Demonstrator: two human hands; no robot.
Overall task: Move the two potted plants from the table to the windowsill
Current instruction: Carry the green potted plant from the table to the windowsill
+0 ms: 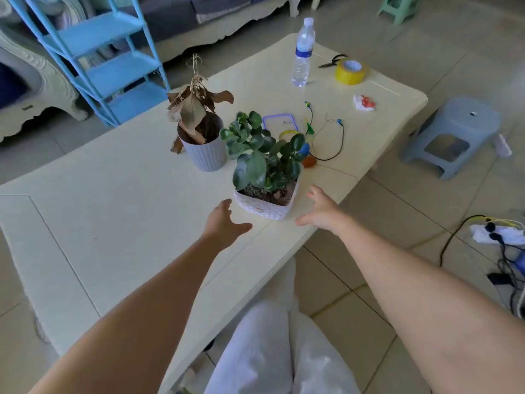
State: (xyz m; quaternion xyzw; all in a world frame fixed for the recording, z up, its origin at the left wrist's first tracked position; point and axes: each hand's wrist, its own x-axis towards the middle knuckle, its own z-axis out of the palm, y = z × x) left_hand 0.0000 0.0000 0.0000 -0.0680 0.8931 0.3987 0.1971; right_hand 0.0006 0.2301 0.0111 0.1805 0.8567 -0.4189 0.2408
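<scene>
Cream tabletop (119, 177), glossy, long, set on grey floor tiles (397, 211). My left hand (224, 223) and right hand (321, 211) are both open, fingers spread, one on each side of the white woven pot (265, 207) with the green plant (261, 155); neither touches it. That pot sits at the near right edge of the tabletop. Just behind it to the left stands the ribbed grey pot (205, 155) holding a dried brown plant (193, 106), upright, mid-tabletop. Toward the far right corner: water bottle (303, 54), yellow tape roll (350, 71), black scissors (332, 61) behind the roll, crumpled red-white wrapper (364, 103). Between the plants and that corner: blue-framed flat item (279, 122) and loose wires (326, 137). Room: light blue shelf rack (110, 61) off the far left edge, sofa (176, 12) behind it, blue stool (454, 135) on the floor right of the tabletop, green stool (397, 7) farther back, power strip with cables (497, 234) at right.
</scene>
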